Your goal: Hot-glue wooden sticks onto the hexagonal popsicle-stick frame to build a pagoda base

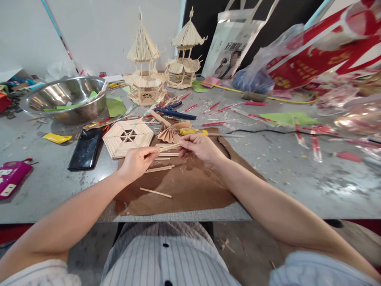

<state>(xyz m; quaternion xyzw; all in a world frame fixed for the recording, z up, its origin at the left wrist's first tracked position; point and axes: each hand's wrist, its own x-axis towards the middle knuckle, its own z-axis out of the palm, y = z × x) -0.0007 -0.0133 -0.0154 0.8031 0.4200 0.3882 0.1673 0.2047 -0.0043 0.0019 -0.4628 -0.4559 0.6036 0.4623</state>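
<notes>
My left hand (139, 162) and my right hand (198, 147) are both closed, pinching the two ends of thin wooden sticks (169, 147) above a brown sheet (190, 186). How many sticks they hold I cannot tell. Just under my hands lie several more loose sticks (159, 169), and a single stick (156, 193) rests nearer the sheet's front edge. Left of my hands is a flat hexagonal stick panel (128, 137) with a spoked opening. Behind my right hand sit a yellow-handled tool (193, 131) and a pleated brown paper fan (168, 133).
Two stick pagodas (145, 85) (186, 51) stand at the back. A steel bowl (64, 95), a black phone (85, 149), a yellow cutter (57, 138) and a purple box (14, 178) are on the left. Blue pliers (175, 111) lie mid-table. Bags (232, 43) and a black cable (268, 132) occupy the right.
</notes>
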